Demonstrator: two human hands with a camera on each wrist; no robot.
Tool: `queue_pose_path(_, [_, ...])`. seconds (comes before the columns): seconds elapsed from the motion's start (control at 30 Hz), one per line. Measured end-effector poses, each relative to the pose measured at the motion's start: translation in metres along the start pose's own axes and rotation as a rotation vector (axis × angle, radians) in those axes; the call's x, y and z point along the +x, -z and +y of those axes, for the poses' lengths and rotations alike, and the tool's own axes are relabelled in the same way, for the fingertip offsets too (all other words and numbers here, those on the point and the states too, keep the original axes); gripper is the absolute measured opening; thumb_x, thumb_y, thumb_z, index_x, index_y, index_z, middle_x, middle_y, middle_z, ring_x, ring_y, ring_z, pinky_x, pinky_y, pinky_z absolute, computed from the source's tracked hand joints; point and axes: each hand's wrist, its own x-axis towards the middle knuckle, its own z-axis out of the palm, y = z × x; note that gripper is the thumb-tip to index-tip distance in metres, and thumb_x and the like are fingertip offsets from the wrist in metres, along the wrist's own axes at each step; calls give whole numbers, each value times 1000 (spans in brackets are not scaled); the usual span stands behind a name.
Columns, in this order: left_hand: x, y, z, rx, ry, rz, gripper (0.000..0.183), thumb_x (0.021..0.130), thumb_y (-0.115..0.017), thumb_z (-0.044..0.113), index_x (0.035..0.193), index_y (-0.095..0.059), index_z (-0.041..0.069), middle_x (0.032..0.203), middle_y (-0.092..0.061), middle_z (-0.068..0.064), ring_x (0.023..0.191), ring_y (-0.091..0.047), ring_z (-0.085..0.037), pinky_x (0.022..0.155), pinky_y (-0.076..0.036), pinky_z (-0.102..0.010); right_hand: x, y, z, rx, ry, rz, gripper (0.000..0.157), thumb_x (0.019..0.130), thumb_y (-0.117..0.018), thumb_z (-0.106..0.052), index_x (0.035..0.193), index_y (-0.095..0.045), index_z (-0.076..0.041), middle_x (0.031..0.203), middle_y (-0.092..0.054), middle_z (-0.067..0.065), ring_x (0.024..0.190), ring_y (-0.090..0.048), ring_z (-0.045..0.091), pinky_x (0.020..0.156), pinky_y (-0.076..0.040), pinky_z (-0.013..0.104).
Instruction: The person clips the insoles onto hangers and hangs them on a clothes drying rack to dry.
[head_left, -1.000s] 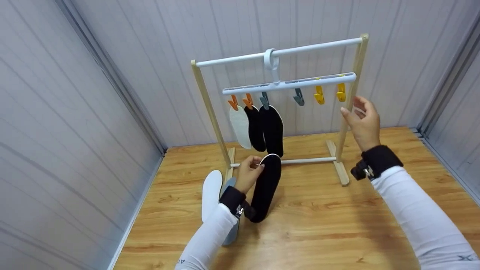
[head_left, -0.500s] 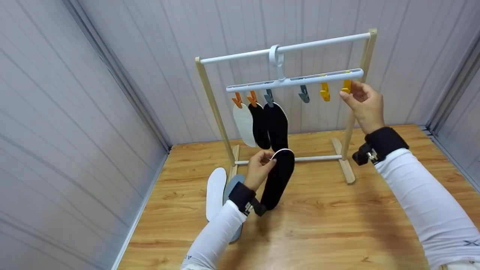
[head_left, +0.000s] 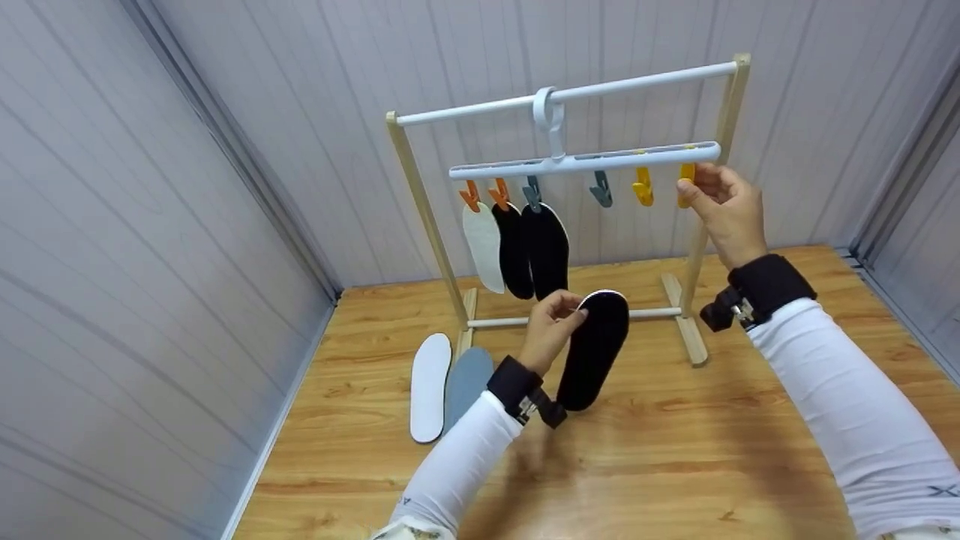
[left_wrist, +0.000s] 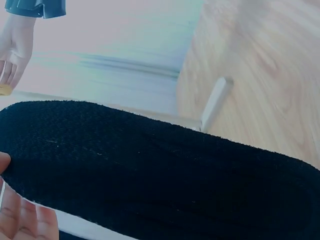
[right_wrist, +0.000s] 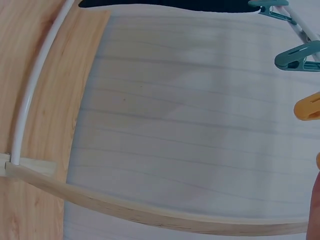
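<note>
My left hand (head_left: 550, 330) pinches a black insole (head_left: 596, 352) by the edge near its top end, thumb in front and fingers behind. The insole hangs tilted in front of the rack and fills much of the left wrist view. My right hand (head_left: 733, 214) pinches the yellow clip (head_left: 686, 184) at the right end of the white hanger (head_left: 622, 160). Another yellow clip (head_left: 643, 187) and a grey clip (head_left: 601, 190) beside it hold nothing. Left of these, a white insole (head_left: 483, 247) and two black insoles (head_left: 550, 251) hang from orange and grey clips.
The hanger hooks over the top rod of a rack (head_left: 637, 82) with wooden posts. On the wooden surface at the left lie a white insole (head_left: 430, 390) and a grey insole (head_left: 469, 379), the latter partly hidden by my left arm. Panelled walls (head_left: 225, 247) stand behind and at both sides.
My right hand has reached up to the end yellow clip and now grips it. The left hand has carried the black insole to the right and slightly up.
</note>
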Motion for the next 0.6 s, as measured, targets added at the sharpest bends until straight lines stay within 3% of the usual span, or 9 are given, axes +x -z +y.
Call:
queue_pose_path(0.17, [1,-22,11,-47,52,29,16,83,-60,-9,98,-60,-16,91,-64,-20,75,-54,-10,67,-44,-18,2,4,1,-7,-41,-42,34,85,-71,-19,112,-62,-1,97,-64,-5,88,-58,8,76,-47,15])
queue_pose_path(0.4, [11,-32,-20,-112,94,38,18,82,-61,-8,99,-61,-13,87,-65,-8,73,-55,-7,68,-45,-19,-3,0,2,46,-60,-59,27,86,-69,-16,107,-61,-2,95,-63,-5,87,-58,8,76,-47,16])
queue_pose_path(0.6, [15,-37,-23,-151,102,65,18,82,-63,-6,99,-61,-11,85,-65,-1,73,-56,-7,70,-47,-21,-7,-1,1,76,-102,-89,23,88,-66,-14,107,-58,-4,99,-59,-3,90,-56,9,78,-47,16])
